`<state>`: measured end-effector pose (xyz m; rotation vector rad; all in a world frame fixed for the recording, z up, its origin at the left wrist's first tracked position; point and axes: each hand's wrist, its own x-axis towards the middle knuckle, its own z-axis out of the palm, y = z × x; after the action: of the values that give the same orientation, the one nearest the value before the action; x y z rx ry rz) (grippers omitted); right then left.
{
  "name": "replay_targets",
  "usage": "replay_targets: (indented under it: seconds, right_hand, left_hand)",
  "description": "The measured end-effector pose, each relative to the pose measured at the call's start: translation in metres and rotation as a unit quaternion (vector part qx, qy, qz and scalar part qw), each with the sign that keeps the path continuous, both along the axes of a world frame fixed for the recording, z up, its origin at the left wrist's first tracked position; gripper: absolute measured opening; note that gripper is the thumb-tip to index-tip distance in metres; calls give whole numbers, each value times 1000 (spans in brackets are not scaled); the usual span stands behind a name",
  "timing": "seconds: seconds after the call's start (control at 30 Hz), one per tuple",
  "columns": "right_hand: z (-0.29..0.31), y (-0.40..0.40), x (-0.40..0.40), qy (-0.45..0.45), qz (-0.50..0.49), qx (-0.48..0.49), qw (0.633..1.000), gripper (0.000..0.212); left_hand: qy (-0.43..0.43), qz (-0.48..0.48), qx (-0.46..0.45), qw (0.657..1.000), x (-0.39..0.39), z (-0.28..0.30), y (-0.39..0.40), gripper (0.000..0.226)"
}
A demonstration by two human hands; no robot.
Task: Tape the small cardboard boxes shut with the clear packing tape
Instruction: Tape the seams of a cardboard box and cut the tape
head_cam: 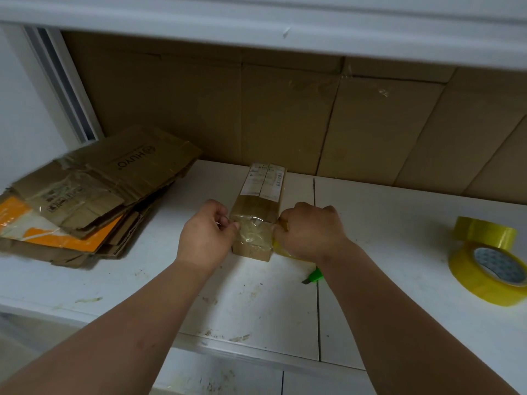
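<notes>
1. The small cardboard box (258, 212) lies on the white tabletop (399, 223). Its long axis runs away from the person toward the cardboard sheets lining the back, and a white label covers its far half.
2. A strip of clear tape (253, 232) lies across the box's near half, at right angles to that long axis, shiny and wrinkled.
3. The left hand (206, 235) is at the box's left side, thumb and fingers curled and pinching the tape's end against the left edge.
4. The right hand (309, 230) is at the box's right side, fingers curled round a yellowish tape roll (281, 246), mostly hidden under the palm; how tightly it grips I cannot tell.
5. Both hands touch the box and are equally near it, one on each long side, so the coming move likely turns on this crosswise line: the tape pulled taut from left to right, then down the right wall.
6. A green cutter (315, 276) lies just nearer than the box, by the right wrist, nearest the right hand.
7. Two more yellow tape rolls (484, 252) sit well right of the box; flattened cardboard (94, 192) is piled to its left.
</notes>
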<state>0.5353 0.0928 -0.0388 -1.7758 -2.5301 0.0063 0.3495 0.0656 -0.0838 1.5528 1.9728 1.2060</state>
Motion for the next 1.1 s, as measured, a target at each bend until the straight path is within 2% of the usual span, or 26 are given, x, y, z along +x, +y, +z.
replay_targets:
  seconds: [0.07, 0.23, 0.33, 0.4, 0.53, 0.6, 0.7, 0.8, 0.9, 0.97, 1.0, 1.07, 1.1]
  right_hand:
    - [-3, 0, 0, 1, -7, 18, 1000, 39]
    - [-1, -3, -7, 5, -21, 0, 1000, 50]
    - [5, -9, -8, 59, -13, -36, 998, 38]
    - [10, -14, -9, 142, -12, -85, 986, 34]
    - [5, -18, -21, 292, -21, -164, 942, 31]
    - [-1, -20, -22, 341, -44, -185, 920, 32]
    - [-3, -26, -18, 382, -58, -199, 901, 39]
    - [-6, -31, -12, 386, -75, -198, 898, 58]
    - [-8, -35, -7, 381, -83, -216, 895, 57]
    - [-10, -38, -2, 419, -79, -253, 868, 46]
    - [-11, -40, 2, 458, -82, -271, 843, 33]
    - [-15, -43, 5, 564, -113, -297, 762, 14]
    - [-19, -43, 6, 614, -134, -306, 715, 15]
  left_hand:
    - [14, -16, -13, 1000, 2, 2, 2, 35]
    - [81, -30, -49, 995, 6, 9, 10, 58]
    - [68, -41, -45, 996, -2, 10, 15, 71]
    - [81, -42, -23, 996, -12, 10, 17, 69]
    - [192, -77, 47, 977, -22, 8, 22, 38]
    - [183, -88, 25, 979, -19, 11, 23, 45]
    - [188, -83, -20, 978, -15, 15, 24, 52]
    - [185, -88, -10, 979, -13, 15, 27, 53]
    - [190, -80, -6, 978, -12, 15, 31, 48]
    - [201, -88, -10, 976, -12, 15, 34, 45]
    - [203, -94, -11, 975, -12, 15, 36, 44]
    - [200, -102, -21, 974, -11, 16, 38, 44]
    - [200, -104, -29, 974, -10, 17, 39, 44]
